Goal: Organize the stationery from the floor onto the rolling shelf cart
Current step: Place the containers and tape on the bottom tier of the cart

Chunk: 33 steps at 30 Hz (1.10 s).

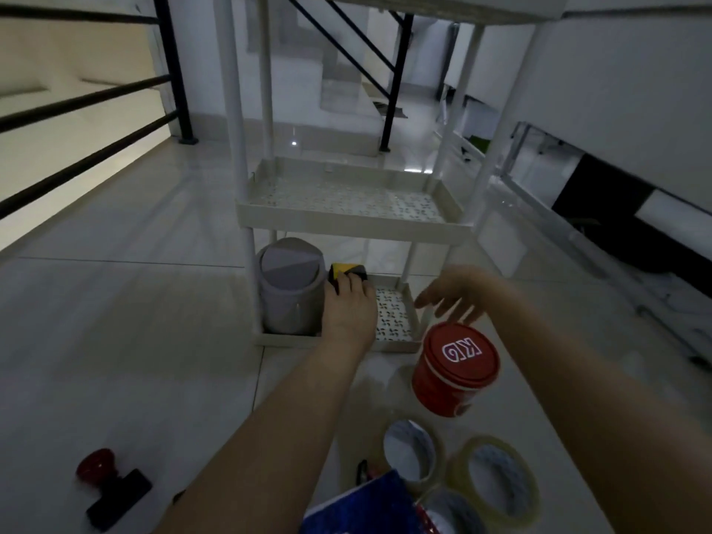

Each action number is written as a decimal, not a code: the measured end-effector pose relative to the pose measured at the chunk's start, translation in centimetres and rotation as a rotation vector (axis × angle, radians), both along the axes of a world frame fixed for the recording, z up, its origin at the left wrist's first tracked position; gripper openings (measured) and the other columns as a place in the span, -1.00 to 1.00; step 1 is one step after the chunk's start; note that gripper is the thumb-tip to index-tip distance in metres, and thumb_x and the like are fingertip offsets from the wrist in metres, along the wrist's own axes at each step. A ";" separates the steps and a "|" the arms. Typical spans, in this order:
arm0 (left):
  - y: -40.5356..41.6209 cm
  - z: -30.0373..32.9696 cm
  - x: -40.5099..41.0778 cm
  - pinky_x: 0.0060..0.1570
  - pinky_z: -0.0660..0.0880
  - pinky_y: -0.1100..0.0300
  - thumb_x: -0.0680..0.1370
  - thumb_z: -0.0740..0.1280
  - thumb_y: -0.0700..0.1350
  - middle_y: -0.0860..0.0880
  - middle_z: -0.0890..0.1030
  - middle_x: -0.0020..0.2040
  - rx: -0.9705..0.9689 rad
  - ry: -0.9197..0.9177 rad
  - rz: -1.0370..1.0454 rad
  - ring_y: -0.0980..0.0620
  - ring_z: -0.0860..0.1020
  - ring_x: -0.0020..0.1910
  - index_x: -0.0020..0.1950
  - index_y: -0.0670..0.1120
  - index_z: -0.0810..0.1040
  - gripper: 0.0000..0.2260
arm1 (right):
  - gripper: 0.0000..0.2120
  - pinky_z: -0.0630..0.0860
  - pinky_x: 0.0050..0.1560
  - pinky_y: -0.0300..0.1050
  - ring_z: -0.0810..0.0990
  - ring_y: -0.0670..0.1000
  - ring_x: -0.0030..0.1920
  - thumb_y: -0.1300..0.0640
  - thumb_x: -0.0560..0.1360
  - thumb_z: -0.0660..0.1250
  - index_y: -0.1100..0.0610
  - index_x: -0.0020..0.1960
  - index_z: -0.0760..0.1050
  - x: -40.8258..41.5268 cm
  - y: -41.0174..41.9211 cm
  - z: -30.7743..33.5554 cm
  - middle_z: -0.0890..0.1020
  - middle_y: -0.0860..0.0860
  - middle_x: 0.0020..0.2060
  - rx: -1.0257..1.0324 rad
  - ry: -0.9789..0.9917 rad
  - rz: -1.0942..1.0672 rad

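Reaching into the cart's bottom tray [397, 343], your left hand [348, 310] grips a yellow-black block [346, 272] just beside the grey bin [289, 287]. Your right hand [454, 296] hovers open above the tray's right rim, near the red tin [454, 370]. Tape rolls [493, 479] and a stamp [111, 487] lie on the floor.

Left hand [348, 310] reaches forward on an extended bare forearm, fingers curled downward; right hand [454, 296] hovers alongside, palm down, fingers loosely spread.
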<state>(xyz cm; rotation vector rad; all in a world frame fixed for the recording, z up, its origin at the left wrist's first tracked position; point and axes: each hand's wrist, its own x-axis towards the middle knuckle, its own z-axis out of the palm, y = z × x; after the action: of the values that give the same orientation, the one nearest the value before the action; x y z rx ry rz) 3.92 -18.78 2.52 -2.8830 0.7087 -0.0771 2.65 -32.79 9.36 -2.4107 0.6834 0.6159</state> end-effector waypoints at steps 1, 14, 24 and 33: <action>-0.2 0.2 -0.2 0.44 0.12 -0.17 0.63 0.06 -0.13 -0.30 0.07 0.50 0.024 0.016 -0.006 -0.29 0.05 0.49 0.50 -0.26 0.01 -0.51 | -0.49 0.48 -0.23 -0.13 0.51 0.15 0.13 0.10 0.50 0.33 0.30 0.36 0.31 -0.6 -1.0 0.7 0.44 0.16 0.33 -0.061 -0.014 -0.008; -1.6 -1.1 -1.4 0.36 0.22 -0.09 0.61 0.13 -0.10 -0.24 0.15 0.46 0.181 0.264 -0.102 -0.23 0.15 0.45 0.50 -0.21 0.08 -0.50 | 0.31 0.10 0.42 0.31 -0.04 0.39 0.46 -0.25 0.20 0.49 0.01 0.45 -0.50 -3.7 -4.1 -9.4 -0.08 0.34 0.47 -0.133 -0.058 -0.221; -0.8 -1.8 -1.9 0.29 0.29 -0.01 0.60 0.14 -0.11 -0.21 0.23 0.41 0.246 0.293 -0.093 -0.18 0.24 0.38 0.45 -0.19 0.14 -0.55 | 0.06 0.21 0.33 0.22 0.04 0.33 0.42 -0.30 0.28 0.39 0.02 0.50 -0.18 -5.3 -3.0 -12.3 0.03 0.32 0.42 -0.369 -0.197 -0.147; -0.1 -0.5 -1.9 0.31 0.29 -0.05 0.61 0.14 -0.08 -0.22 0.22 0.42 0.230 0.312 -0.043 -0.20 0.24 0.38 0.45 -0.19 0.14 -0.55 | -0.09 0.31 0.26 0.24 0.14 0.31 0.37 -0.22 0.27 0.44 0.03 0.41 0.00 -6.0 -2.4 -12.2 0.17 0.29 0.34 -0.270 -0.278 -0.298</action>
<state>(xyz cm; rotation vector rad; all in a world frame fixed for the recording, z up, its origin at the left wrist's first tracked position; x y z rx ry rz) 2.02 -18.84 2.02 -2.6839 0.7732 0.4294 -3.39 -35.18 -2.84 -2.4977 1.0297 0.0662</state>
